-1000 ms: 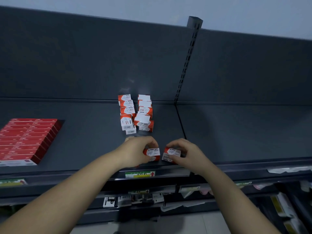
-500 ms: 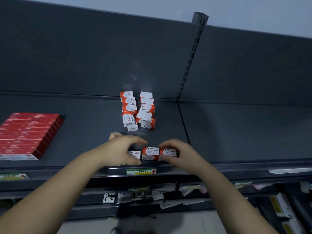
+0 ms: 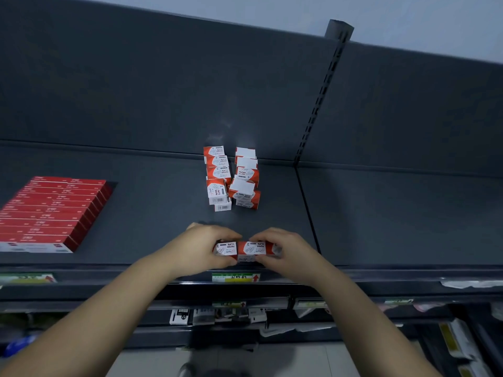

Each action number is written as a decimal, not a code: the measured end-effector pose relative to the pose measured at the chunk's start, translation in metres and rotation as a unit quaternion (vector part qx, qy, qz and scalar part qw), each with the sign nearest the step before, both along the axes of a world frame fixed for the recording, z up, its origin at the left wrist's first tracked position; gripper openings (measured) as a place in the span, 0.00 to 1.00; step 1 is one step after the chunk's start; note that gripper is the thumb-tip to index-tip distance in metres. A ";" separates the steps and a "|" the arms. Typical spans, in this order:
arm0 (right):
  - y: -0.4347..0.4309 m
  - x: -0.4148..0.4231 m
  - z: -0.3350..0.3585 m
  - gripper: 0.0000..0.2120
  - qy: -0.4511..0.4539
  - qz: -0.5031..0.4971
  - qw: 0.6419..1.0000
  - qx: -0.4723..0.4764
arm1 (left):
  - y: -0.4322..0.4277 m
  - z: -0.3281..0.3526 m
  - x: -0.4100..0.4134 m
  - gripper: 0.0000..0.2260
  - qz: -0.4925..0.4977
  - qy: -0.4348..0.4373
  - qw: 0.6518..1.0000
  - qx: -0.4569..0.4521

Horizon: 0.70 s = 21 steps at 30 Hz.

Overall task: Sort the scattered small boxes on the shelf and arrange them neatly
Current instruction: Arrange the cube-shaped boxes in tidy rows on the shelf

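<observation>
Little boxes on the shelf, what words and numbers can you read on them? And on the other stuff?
"PAPER CLIPS" and "3": on the box in the right hand, upside down to the camera.
"PAPER CLIPS" and "3": on boxes in the pile behind.
Red packs on the left: writing too blurred.
Shelf-edge tag: a red arrow; characters too blurred.
Barcode digits: too small.

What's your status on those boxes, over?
Both busy: left hand and right hand pinch a row of boxes end to end at the shelf front. Behind it, pile untidy. Nothing between.
</observation>
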State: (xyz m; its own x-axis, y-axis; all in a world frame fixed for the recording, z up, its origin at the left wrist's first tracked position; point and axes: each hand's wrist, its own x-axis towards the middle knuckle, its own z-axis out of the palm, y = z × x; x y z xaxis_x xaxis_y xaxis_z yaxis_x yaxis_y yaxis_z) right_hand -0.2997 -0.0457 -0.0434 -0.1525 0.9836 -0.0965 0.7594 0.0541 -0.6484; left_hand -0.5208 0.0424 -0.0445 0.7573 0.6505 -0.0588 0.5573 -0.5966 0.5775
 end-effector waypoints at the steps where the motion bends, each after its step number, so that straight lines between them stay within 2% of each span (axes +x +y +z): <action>1: -0.001 0.000 -0.001 0.15 0.003 0.001 1.000 0.000 | 0.000 0.000 0.000 0.17 -0.009 0.003 1.000 -0.006; 8: -0.005 0.000 0.000 0.18 0.024 0.007 1.000 0.000 | 0.001 -0.002 -0.001 0.15 -0.019 0.006 0.999 -0.041; 12: -0.014 0.014 0.002 0.24 0.052 -0.014 0.999 -0.009 | 0.000 0.001 -0.005 0.21 -0.025 -0.007 0.998 -0.053; 15: -0.019 0.024 0.000 0.22 0.027 -0.034 0.999 -0.011 | 0.001 0.004 -0.014 0.27 -0.004 -0.026 0.999 -0.047; 21: -0.023 0.023 -0.002 0.18 0.047 -0.058 0.997 -0.026 | 0.004 0.005 -0.050 0.23 0.044 -0.059 0.996 -0.046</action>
